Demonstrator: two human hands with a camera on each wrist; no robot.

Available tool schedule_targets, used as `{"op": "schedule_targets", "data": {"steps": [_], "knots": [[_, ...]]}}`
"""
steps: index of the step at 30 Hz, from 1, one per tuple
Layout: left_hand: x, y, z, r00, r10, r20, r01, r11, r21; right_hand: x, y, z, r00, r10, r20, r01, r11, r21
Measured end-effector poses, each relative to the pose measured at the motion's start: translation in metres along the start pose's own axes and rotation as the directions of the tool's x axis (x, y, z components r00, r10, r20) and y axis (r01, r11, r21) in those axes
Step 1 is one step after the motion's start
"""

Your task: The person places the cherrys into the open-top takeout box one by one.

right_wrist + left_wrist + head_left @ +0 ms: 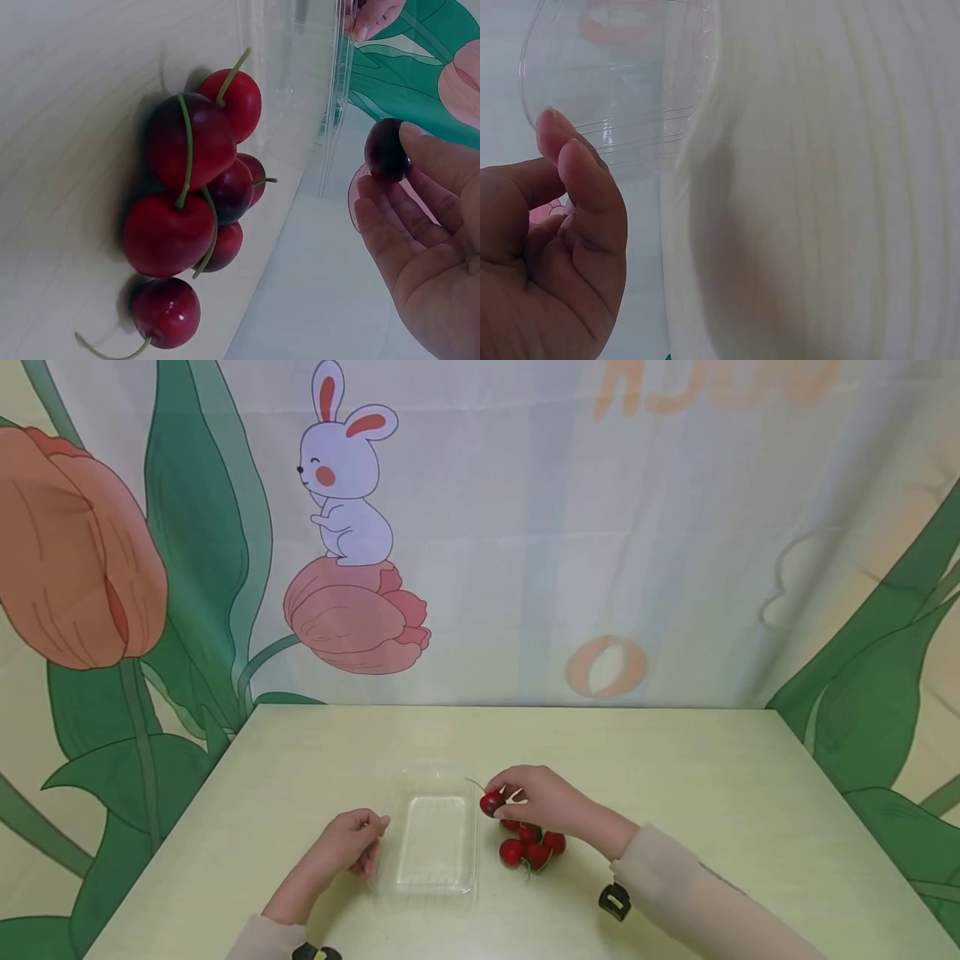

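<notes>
My right hand (542, 795) pinches a dark red cherry (492, 802) by its body, just above the right rim of a clear plastic container (390, 860). The cherry's thin stem points up and left. In the right wrist view, the held cherry (387, 150) sits between the thumb and fingertips. My left hand (345, 843) holds the container's left rim with curled fingers; the left wrist view shows the fingertips (581, 169) at the clear edge. Several red cherries (536, 855) with green stems lie in a cluster right of the container, below the right hand.
A pale yellow table (660, 760) carries everything. Behind it hangs a curtain (487, 527) printed with a rabbit, tulips and leaves. Dark bands with small devices (614, 902) are worn at both wrists.
</notes>
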State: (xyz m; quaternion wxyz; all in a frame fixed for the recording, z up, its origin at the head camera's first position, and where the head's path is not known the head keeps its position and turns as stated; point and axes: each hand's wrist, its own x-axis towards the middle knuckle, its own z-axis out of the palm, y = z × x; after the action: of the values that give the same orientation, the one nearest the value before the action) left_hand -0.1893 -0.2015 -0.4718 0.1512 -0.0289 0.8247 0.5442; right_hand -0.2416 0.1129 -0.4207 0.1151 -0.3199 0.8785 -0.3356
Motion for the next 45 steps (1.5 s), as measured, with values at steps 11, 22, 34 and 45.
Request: {"op": "schedule_targets", "data": {"steps": [11,22,34,45], "knots": [[0.0,0.001,0.0,1.0,-0.002,0.007,0.002,1.0,0.001,0.012,-0.009,0.006,1.0,-0.004,0.03,0.003,0.999,0.034],[0.001,0.003,0.001,0.998,-0.04,-0.042,0.041,0.999,0.019,0.03,-0.019,0.013,0.998,0.014,0.053,-0.018,0.998,0.068],[0.001,0.002,0.002,0.997,-0.051,-0.053,0.052,0.998,0.024,0.05,-0.023,0.034,0.996,0.003,0.094,-0.013,0.994,0.105],[0.001,0.005,0.002,0.998,-0.051,-0.043,0.052,0.998,0.033,0.062,-0.025,0.047,0.994,0.01,0.112,-0.021,0.996,0.092]]}}
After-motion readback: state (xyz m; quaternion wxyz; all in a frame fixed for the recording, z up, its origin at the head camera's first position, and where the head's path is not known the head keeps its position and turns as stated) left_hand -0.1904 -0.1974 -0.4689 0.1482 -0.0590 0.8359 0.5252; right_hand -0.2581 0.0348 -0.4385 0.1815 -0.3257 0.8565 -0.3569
